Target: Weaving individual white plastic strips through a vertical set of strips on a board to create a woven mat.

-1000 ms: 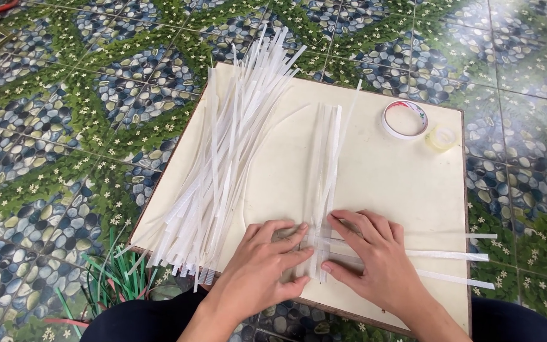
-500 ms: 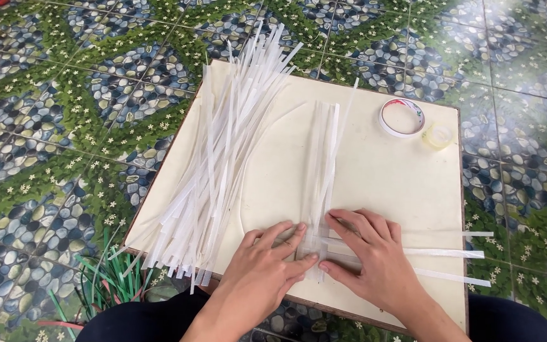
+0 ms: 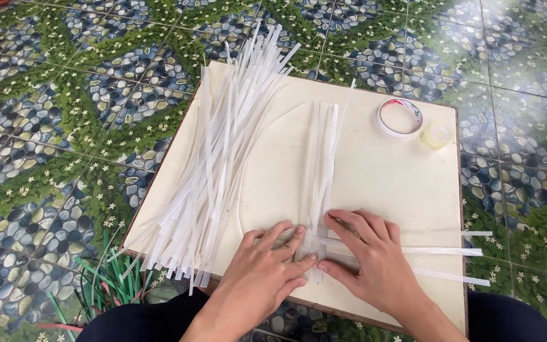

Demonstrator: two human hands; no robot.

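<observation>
A cream board [image 3: 375, 177] lies on the tiled floor [image 3: 64, 126]. A heap of white strips [image 3: 216, 164] sits left of the fingers. Left hand [image 3: 264, 269] and right hand [image 3: 371, 259], fingers flat and spread, press crossed strips [image 3: 324, 158]. Tape roll [image 3: 400, 117] lies beyond the fingers.

**Hands flat on crossed strips**

Left hand [image 3: 264, 266] and right hand [image 3: 368, 259] press crossed white strips [image 3: 321, 190] on cream board [image 3: 375, 164]. Loose strip pile [image 3: 223, 145] left of them; tape roll [image 3: 400, 117] beyond, far corner.
</observation>
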